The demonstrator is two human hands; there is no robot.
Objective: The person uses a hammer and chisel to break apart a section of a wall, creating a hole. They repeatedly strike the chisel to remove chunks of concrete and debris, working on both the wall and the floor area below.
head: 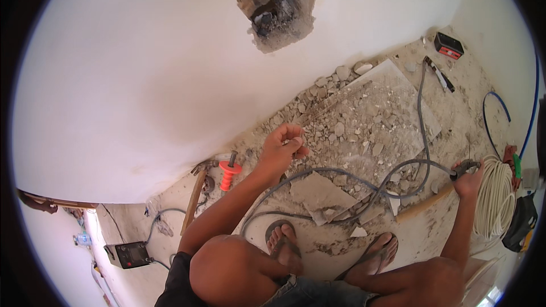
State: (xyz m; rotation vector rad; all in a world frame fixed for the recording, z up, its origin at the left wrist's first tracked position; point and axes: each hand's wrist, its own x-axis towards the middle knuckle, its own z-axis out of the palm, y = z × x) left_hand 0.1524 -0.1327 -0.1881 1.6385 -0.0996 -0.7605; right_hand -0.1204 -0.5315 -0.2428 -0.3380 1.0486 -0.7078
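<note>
My left hand [282, 148] hovers in front of the white wall, above the rubble. Its fingers are curled and the thumb is near the forefinger; whether something small is pinched there I cannot tell. Out to the right, my right hand [467, 181] grips a dark clamp-like holder [463, 169] at the end of a thick grey cable [420, 162]. That cable loops across the floor between my hands. Below my left hand stands a chisel [231, 160] with a red hand guard [227, 175]. A hammer [194, 198] with a wooden handle leans beside it.
A ragged hole [279, 17] is broken into the wall [149, 72]. Rubble [362, 119] covers a board by the wall. A coiled pale cable [492, 198] lies right of my right hand. A black-and-red box [449, 45] sits in the corner; a dark machine [131, 255] with cables is at left.
</note>
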